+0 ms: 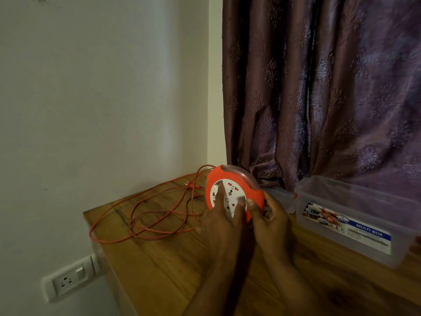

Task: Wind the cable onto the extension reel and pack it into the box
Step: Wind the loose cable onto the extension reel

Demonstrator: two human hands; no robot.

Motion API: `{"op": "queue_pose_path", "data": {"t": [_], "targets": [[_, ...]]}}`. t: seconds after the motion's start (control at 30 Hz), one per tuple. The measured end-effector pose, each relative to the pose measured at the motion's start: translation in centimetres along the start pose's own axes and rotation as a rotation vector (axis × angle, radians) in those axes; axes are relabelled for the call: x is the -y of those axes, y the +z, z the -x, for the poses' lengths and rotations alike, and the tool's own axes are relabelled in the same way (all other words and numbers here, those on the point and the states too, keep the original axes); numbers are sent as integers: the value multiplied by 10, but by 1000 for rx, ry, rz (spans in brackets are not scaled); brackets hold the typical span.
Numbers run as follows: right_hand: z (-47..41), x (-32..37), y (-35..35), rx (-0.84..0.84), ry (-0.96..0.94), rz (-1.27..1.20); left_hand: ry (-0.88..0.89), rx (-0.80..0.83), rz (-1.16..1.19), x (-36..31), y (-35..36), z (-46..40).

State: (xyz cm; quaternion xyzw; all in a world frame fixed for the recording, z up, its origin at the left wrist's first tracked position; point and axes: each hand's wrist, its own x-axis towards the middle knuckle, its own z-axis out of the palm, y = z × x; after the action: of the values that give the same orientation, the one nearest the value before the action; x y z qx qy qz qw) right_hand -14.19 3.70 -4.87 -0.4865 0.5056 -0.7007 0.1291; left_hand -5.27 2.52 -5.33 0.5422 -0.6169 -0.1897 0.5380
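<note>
Wooden tabletop [159, 258]: our right hand [271, 215] grips the reel [232, 185], left hand [224, 215] fingers pressed on its dial; most cable [145, 215] lies loose, box [355, 220] unpacked.

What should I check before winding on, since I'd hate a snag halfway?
1. Reel held firmly: ok. The right hand grips the orange extension reel at its rim.
2. Winding hand in place: ok. The left hand has fingers on the white socket face.
3. Cable free of knots: cannot tell. The orange cable lies in overlapping loose loops on the wooden table.
4. Plug unplugged: ok. The plug lies on the table.
5. Box ready: cannot tell. The clear plastic box stands beside the reel; whether it has a lid on is unclear.
</note>
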Motion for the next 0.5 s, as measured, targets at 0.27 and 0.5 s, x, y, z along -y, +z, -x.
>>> {"op": "queue_pose_path", "data": {"t": [0.27, 0.5], "targets": [[-2, -3, -4, 13, 48, -13, 115, -2, -260, -3, -2, -5], [-2, -6, -6, 8, 63, -6, 202, -43, -199, -1, 0, -6]]}}
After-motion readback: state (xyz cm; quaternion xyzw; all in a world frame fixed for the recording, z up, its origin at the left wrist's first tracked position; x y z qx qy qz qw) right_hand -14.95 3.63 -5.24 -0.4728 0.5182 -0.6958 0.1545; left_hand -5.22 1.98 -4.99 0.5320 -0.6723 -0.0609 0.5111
